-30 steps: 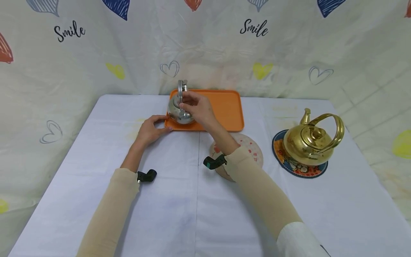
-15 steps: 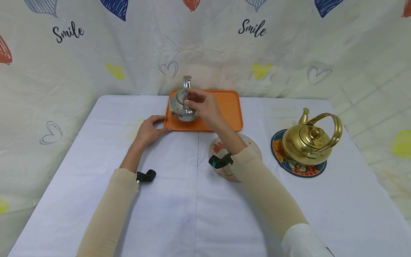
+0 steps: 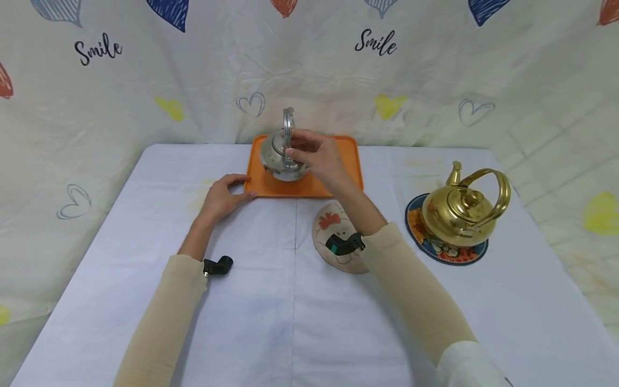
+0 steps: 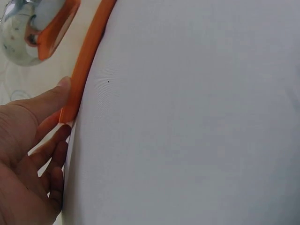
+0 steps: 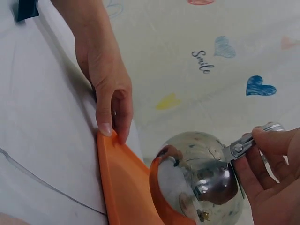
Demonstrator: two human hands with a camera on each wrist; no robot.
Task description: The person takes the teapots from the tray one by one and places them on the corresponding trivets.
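Note:
A small silver kettle [image 3: 273,161] is at the left part of an orange tray [image 3: 352,156], over its surface. My right hand [image 3: 323,160] grips the kettle's raised handle, thumb and fingers wrapped on it in the right wrist view, where the shiny kettle body [image 5: 192,140] mirrors the tray. At the tray's front left corner, my left hand [image 3: 221,199] pinches the rim between thumb and fingers. The left wrist view shows the thumb [image 4: 56,96] on the tray edge [image 4: 86,56], with the other fingers beside and below it.
A gold kettle [image 3: 459,217] stands on a patterned round mat [image 3: 418,231] to the right. Under my right forearm lies a pale round mat [image 3: 325,236] with a red print. A white cloth [image 3: 242,322] covers the table; a printed curtain [image 3: 309,64] hangs behind.
My right hand has carried the silver kettle rightward and a little back over the tray. The left hand stays at the tray's corner. The gold kettle stays put.

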